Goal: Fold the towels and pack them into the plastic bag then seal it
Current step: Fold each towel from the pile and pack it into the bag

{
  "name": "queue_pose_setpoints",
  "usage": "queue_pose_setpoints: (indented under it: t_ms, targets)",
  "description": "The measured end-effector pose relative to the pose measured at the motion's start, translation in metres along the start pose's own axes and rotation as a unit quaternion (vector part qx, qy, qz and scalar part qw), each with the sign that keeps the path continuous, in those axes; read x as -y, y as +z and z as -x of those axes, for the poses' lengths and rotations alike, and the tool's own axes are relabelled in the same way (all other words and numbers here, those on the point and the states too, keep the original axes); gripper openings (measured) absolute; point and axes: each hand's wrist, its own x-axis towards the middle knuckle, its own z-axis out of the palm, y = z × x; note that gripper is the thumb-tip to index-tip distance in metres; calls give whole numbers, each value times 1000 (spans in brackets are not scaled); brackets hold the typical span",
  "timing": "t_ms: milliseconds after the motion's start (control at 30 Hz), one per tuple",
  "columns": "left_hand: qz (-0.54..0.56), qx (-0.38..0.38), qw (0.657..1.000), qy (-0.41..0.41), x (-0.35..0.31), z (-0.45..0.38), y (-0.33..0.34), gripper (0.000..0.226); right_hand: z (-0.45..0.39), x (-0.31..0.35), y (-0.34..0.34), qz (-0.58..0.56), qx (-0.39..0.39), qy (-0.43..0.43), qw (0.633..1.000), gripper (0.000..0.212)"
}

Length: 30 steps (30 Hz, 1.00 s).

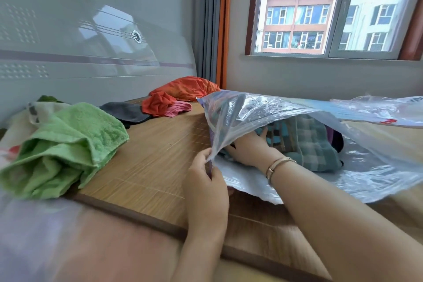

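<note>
Left hand (206, 174) pinches the plastic bag (251, 112) mouth; right hand (248, 147), seemingly flat-fingered, presses the checked towel (313, 144) inside

A home bedroom was shown: a glossy headboard (91, 36), a bamboo sleeping mat (148, 162) laid over bedding, curtains (214, 23), and a window (332, 9) faced by apartment blocks.

No text is legible; red marks on the far plastic sheet (386, 121) are perhaps print, too blurred.
</note>
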Motion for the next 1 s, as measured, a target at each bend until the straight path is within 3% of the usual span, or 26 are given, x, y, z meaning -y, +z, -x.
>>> queue_pose_setpoints:
  t_ms: [100,233,367,433,567,667,800,900,1000]
  targets:
    - [-8,38,999,-3,-4,6,-8,47,39,-3,5,-48,-31,-53,997,52]
    - [-38,62,997,-12,-11,15,-27,60,108,7,-7,-91,-87,-57,990,46]
    - [-52,41,997,-37,-7,14,-56,41,159,30,-28,-61,-244,-143,957,32]
    - [-37,35,997,-55,-3,12,-76,29,172,50,-37,-60,-281,-160,944,27]
    - [-58,-11,996,-63,7,3,-124,21,171,101,-40,-133,-263,-193,936,25]
    - [-48,-71,992,-91,14,-6,-162,21,151,145,-32,-187,-204,-202,940,27]
    - [-21,-148,982,-113,27,-20,-198,22,110,212,-24,-321,-98,-170,926,56]
    - [-26,-170,976,-131,42,-32,-214,27,70,255,-13,-418,-89,-154,891,80]
    - [-33,-189,971,-145,52,-41,-222,35,33,278,-1,-419,-84,-154,891,87]
